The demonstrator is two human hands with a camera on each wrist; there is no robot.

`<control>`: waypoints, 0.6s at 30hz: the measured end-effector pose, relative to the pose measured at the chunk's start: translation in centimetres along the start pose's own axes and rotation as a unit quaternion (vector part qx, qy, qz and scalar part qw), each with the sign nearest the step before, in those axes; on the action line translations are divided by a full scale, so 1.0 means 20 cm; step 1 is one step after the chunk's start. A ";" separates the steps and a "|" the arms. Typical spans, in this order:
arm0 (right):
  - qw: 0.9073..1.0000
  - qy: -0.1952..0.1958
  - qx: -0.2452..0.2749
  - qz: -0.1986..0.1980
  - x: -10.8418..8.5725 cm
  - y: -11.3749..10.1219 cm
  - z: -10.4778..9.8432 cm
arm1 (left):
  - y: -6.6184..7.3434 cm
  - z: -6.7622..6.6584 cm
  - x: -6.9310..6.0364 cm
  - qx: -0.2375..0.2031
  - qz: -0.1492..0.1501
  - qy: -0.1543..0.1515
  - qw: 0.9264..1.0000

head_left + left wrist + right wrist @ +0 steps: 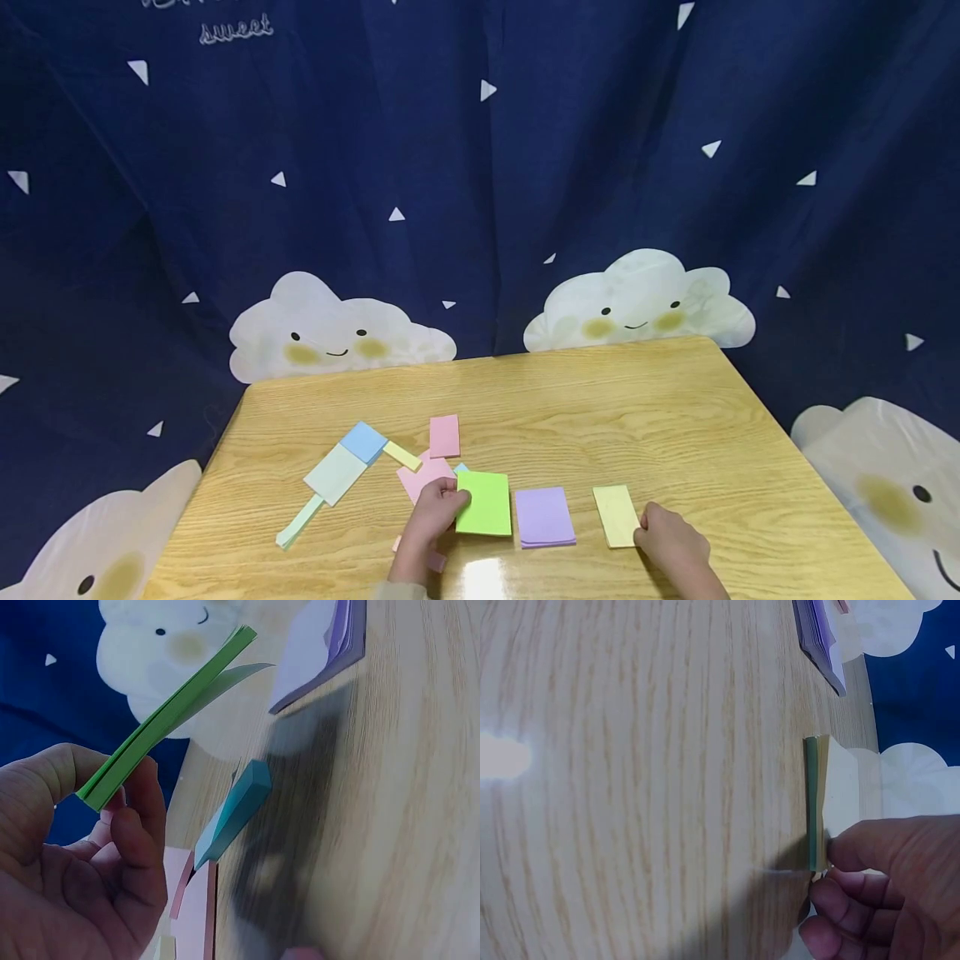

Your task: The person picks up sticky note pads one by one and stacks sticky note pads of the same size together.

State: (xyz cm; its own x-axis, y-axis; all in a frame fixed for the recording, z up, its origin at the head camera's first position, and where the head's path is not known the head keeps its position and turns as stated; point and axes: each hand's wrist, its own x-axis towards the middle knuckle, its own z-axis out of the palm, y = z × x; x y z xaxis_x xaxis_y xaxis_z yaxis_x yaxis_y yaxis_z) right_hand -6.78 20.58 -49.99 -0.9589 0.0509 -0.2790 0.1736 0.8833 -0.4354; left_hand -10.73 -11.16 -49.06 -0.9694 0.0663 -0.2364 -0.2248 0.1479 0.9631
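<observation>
My left hand (429, 521) pinches a bright green sticky note pad (486, 505) by its left edge. In the left wrist view that pad (161, 720) is tilted above the table, and a sheet has lifted away from it. At the right, my right hand (675, 540) holds the lower right corner of a pale yellow sticky note pad (617, 517) between thumb and fingers. Seen from the right wrist, a green layer (812, 802) lies against the yellow pad's underside. Between the hands lies a purple sticky note pad (543, 515).
Beside my left hand are pink pads (445, 436) and a small blue-teal pad (234, 814). Farther left, a blue pad (363, 442), a pale mint pad (335, 477), a narrow green strip (300, 521) and a yellow strip (402, 456) lie on the wooden table (600, 408).
</observation>
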 end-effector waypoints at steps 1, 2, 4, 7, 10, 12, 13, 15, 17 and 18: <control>1.000 0.000 0.001 -0.001 0.00 0.00 0.00 | 0.00 0.01 0.00 0.001 0.001 -0.002 1.000; 1.000 0.000 0.002 -0.001 0.00 0.00 0.00 | 0.00 0.01 0.00 -0.001 0.000 -0.004 1.000; 1.000 0.001 0.003 -0.002 0.00 0.01 0.00 | 0.01 0.03 0.00 -0.007 -0.002 -0.006 1.000; 1.000 0.003 0.005 -0.004 0.00 0.01 0.01 | 0.00 0.05 0.01 -0.015 -0.004 -0.007 1.000; 1.000 0.004 0.007 -0.006 0.00 0.01 0.01 | 0.00 0.07 0.01 -0.022 -0.004 -0.005 1.000; 1.000 0.004 0.007 -0.007 0.00 0.01 0.01 | 0.00 0.09 0.01 -0.026 0.002 -0.004 1.000; 1.000 0.004 0.007 -0.007 0.00 0.01 0.01 | 0.00 0.10 0.01 -0.026 0.003 -0.004 1.000; 1.000 0.004 0.008 -0.007 0.00 0.01 0.01 | 0.00 0.11 0.02 -0.028 0.008 -0.007 1.000; 1.000 0.003 0.007 -0.004 0.00 0.01 0.01 | 0.00 0.12 0.02 -0.030 0.012 -0.011 0.999; 1.000 0.002 0.007 -0.003 0.00 0.01 0.00 | 0.00 0.13 0.02 -0.032 0.013 -0.012 0.999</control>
State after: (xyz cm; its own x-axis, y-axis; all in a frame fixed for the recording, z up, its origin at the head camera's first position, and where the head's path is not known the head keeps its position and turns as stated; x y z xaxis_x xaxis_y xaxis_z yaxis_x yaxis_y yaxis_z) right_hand -6.73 20.67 -50.14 -0.9609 0.0478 -0.2728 0.1710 0.8774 -0.4483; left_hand -10.90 -8.58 -49.58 -0.9725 0.0939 -0.2132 -0.2058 0.0826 0.9751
